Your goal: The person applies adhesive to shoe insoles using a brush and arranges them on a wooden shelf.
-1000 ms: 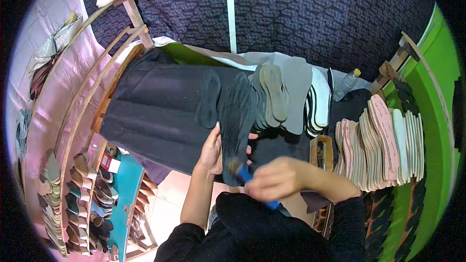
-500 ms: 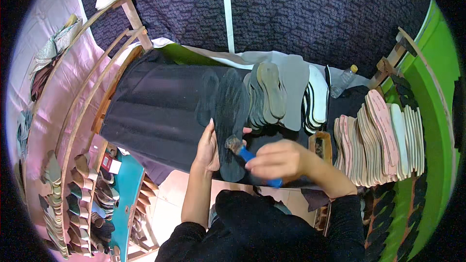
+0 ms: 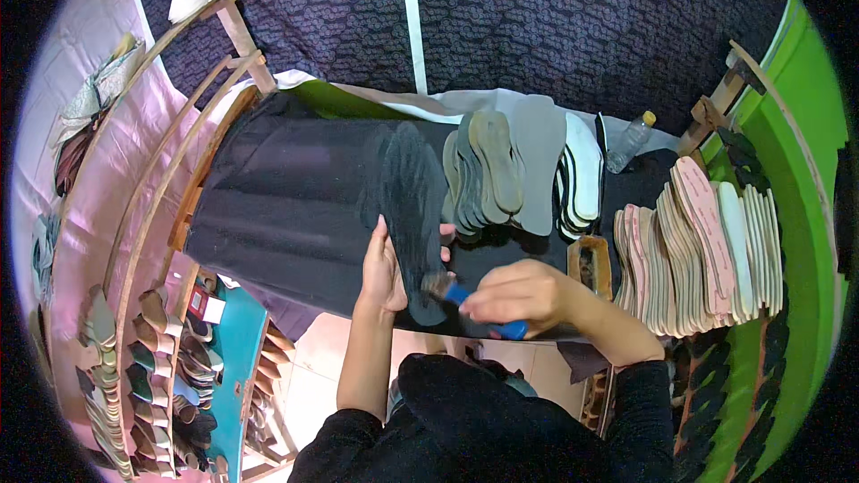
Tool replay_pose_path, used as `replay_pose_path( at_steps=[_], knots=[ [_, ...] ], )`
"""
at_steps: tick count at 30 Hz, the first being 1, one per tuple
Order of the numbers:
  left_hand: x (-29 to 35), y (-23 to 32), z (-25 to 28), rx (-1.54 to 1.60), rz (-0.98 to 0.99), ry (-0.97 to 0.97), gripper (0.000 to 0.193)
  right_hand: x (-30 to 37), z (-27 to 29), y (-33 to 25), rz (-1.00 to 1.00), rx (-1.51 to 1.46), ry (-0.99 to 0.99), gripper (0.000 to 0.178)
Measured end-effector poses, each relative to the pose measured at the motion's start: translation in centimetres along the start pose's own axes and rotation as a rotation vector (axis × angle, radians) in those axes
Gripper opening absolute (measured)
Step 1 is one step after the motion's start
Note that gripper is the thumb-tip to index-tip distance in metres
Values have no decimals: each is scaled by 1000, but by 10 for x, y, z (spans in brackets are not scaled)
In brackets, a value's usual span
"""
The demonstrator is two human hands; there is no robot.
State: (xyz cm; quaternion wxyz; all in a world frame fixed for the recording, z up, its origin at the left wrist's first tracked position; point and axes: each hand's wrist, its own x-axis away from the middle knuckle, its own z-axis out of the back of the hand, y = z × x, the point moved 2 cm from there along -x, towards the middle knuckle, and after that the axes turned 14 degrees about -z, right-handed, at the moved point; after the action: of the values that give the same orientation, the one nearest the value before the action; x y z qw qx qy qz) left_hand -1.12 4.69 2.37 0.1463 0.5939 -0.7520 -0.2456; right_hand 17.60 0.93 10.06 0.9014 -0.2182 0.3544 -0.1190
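A long black shoe sole (image 3: 413, 206) lies lengthwise in front of me over the black-covered table. My left hand (image 3: 385, 273) grips it from beneath, thumb along its left edge and fingertips showing past its right edge. In my right hand (image 3: 519, 293) is a brush (image 3: 458, 293) with a blue handle. Its bristles (image 3: 436, 285) touch or nearly touch the sole's near end, at the right edge. A faint dark sole shape (image 3: 379, 170) shows just left of the held sole.
Stacks of grey-green soles (image 3: 490, 156), grey soles (image 3: 539, 165) and white soles (image 3: 582, 165) lie to the right. Beside them stand a yellowish open container (image 3: 607, 279), a clear bottle (image 3: 633, 145) and rows of pink and tan insoles (image 3: 702, 228). Wooden racks (image 3: 170, 156) flank the table.
The brush has moved toward me along the sole, nearer its near end. The sole is tilted slightly differently, while my left hand keeps its hold.
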Motion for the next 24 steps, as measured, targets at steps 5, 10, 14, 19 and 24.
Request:
replay_pose_path(
  at_steps=[5, 10, 14, 19, 24],
  knots=[
    [-4, -7, -5, 50, 33, -49, 64, 12, -25, -26, 109, 62, -231, 12],
    [1, -6, -9, 1, 18, -54, 66, 14, 11, 0, -79, 36, 110, 33],
    [6, -11, -12, -173, 124, -94, 72, 11, -5, -17, 79, 162, -7, 15],
    [14, -19, -14, -163, 222, -96, 73, 7, 17, -5, 29, 98, 114, 16],
    [20, -19, -14, -36, 257, -184, 68, 6, 46, -1, -35, 346, 353, 19]
  ],
)
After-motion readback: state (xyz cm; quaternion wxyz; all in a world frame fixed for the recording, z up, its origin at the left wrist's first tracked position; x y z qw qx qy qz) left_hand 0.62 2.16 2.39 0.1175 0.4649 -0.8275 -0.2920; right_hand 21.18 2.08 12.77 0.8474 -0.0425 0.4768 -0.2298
